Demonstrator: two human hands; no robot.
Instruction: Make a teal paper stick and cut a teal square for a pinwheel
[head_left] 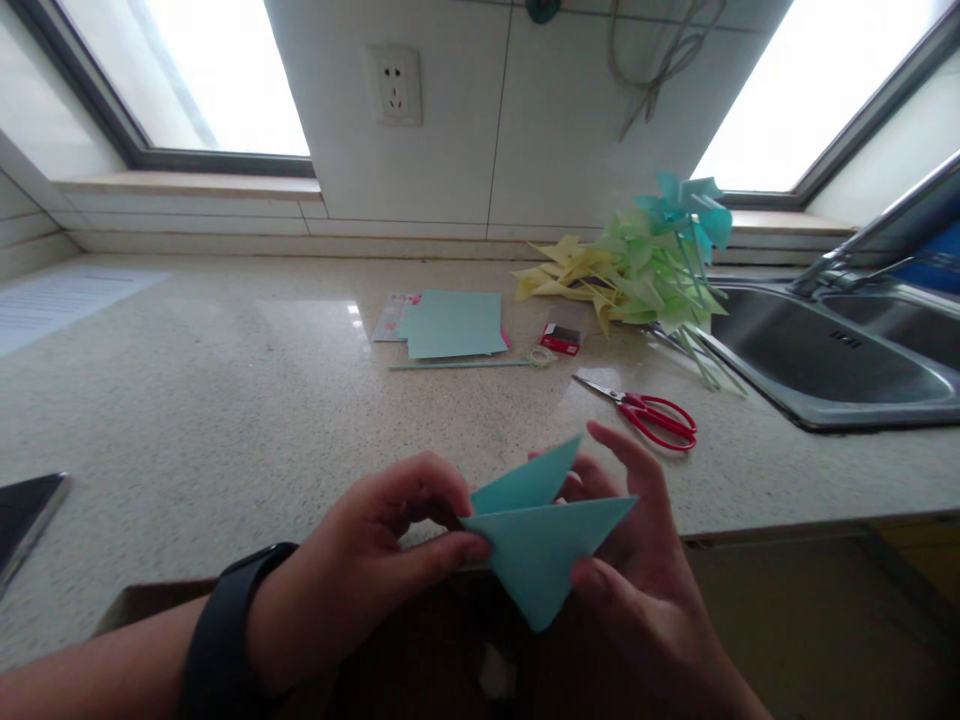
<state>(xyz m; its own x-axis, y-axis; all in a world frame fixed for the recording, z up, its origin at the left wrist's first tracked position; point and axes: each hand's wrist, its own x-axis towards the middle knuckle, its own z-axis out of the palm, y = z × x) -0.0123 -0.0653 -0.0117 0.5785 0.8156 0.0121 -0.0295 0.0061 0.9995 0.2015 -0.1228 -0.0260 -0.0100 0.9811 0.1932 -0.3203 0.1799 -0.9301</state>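
Folded teal paper pinched between left hand and right hand, both grasping it. Red scissors lie beyond on countertop.

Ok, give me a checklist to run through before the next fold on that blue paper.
1. Both hands on the paper: ok; left hand pinches its left corner, right hand supports the right side.
2. Paper folded into triangular flaps: ok, two pointed flaps show.
3. Edges lined up: cannot tell, the flaps hide them.
4. Paper lies flat on the counter: not ok, it is held at the counter's near edge.
5. Scissors within view: ok, they lie closed on the counter beyond the right hand.
6. Spare sheets present: ok, farther back on the counter.
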